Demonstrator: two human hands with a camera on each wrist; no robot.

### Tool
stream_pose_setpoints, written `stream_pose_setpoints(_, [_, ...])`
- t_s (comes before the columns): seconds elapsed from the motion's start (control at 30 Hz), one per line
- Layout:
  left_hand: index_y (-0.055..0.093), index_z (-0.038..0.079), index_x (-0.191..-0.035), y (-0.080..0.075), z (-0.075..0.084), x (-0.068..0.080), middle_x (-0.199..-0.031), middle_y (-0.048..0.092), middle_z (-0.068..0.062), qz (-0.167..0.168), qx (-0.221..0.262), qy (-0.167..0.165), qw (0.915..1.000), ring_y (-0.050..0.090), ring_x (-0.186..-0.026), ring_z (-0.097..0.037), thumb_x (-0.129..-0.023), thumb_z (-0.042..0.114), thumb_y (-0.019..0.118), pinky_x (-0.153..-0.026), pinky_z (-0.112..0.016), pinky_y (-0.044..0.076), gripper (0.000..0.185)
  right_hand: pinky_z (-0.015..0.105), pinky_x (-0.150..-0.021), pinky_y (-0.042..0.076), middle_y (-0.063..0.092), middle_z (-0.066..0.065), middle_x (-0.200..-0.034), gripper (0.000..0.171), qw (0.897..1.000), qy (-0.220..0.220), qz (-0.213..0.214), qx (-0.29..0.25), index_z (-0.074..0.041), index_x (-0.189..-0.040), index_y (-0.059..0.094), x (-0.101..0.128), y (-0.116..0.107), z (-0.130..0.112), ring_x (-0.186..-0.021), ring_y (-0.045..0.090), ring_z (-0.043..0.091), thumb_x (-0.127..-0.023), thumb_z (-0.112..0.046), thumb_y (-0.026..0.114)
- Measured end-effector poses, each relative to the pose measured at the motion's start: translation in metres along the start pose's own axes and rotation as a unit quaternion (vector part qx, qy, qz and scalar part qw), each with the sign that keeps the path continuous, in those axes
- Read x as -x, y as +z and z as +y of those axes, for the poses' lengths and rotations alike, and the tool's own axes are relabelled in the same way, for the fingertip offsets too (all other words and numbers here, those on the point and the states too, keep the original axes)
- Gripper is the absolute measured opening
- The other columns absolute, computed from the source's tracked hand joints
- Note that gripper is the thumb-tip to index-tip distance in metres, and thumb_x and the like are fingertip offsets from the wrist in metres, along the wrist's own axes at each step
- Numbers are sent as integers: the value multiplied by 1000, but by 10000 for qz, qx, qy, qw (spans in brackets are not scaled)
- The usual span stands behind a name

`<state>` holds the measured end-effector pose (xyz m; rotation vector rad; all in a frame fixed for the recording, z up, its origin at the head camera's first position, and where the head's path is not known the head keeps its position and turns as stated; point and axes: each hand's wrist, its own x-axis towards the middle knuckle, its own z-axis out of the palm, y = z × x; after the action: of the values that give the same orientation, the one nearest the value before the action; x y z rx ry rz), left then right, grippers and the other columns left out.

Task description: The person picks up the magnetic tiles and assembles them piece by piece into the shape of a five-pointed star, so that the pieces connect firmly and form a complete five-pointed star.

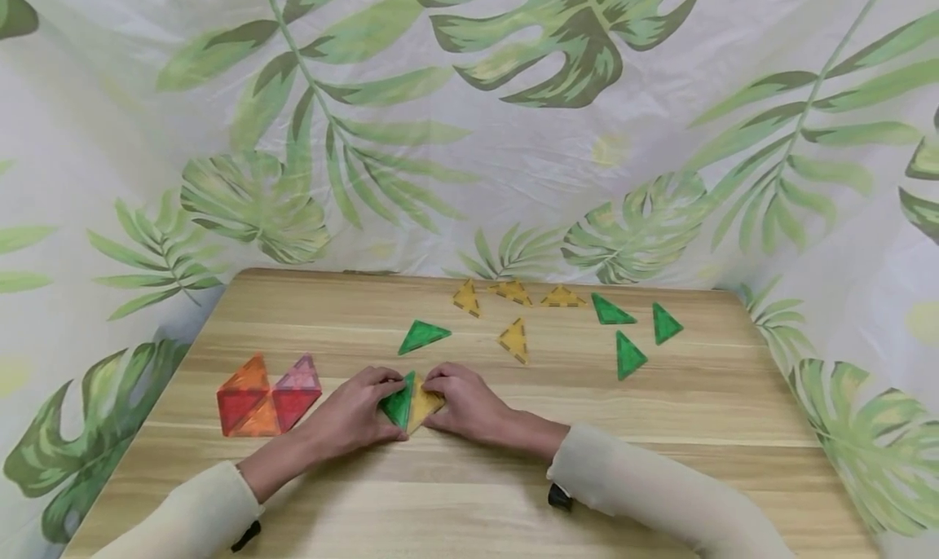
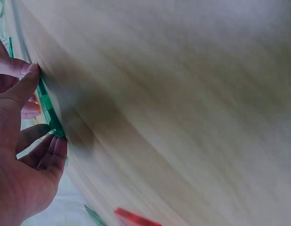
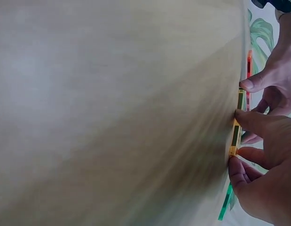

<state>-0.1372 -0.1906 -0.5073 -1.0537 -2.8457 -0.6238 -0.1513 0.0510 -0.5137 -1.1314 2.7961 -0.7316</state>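
Left hand: our left hand point(image 1: 352, 416) pinches the green triangle tile point(image 1: 398, 404) with thumb and curled fingers point(image 2: 23, 70), tilting it up off the desk point(image 1: 513, 477) so one edge meets its neighbour.
Right hand: our right hand point(image 1: 469, 404) grips the yellow triangle tile point(image 1: 424, 402), fingers point(image 3: 251, 120) curled along its edge, leaning it against the green one.
Joined pair: the two tiles touch along a shared edge between our hands, near the front middle of the desk, forming a ridge.
Left side: a finished red and orange pyramid pair point(image 1: 267, 396) stands just beside our left hand, out of the way.
Farther back: loose green triangles point(image 1: 631, 331) and yellow triangles point(image 1: 513, 306) lie flat, spread apart within reach.
Beyond: a leaf-print curtain point(image 1: 469, 119) encloses the desk.
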Motion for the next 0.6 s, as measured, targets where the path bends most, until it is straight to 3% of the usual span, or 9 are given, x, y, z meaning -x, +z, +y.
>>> stream_pose_setpoints(0.33, [73, -4, -127, -10, -25, 8, -130, 68, -17, -196, 41, -273, 9994, 65, -119, -33, -76, 37, 98, -97, -48, 59, 70, 23, -105, 50, 68, 6, -131, 38, 9989, -87, -444, 75, -4, -130, 74, -30, 1, -7, -124, 61, 15, -96, -17, 80])
stream_pose_setpoints(0.6, [73, -5, -127, -18, -36, 8, -129, 68, -18, -147, 14, -153, 9998, 66, -120, -35, -76, 37, 98, -97, -49, 59, 71, 22, -104, 50, 69, 6, -132, 36, 9984, -182, -507, -195, -5, -129, 75, -41, 0, -4, -124, 62, 16, -95, -16, 80])
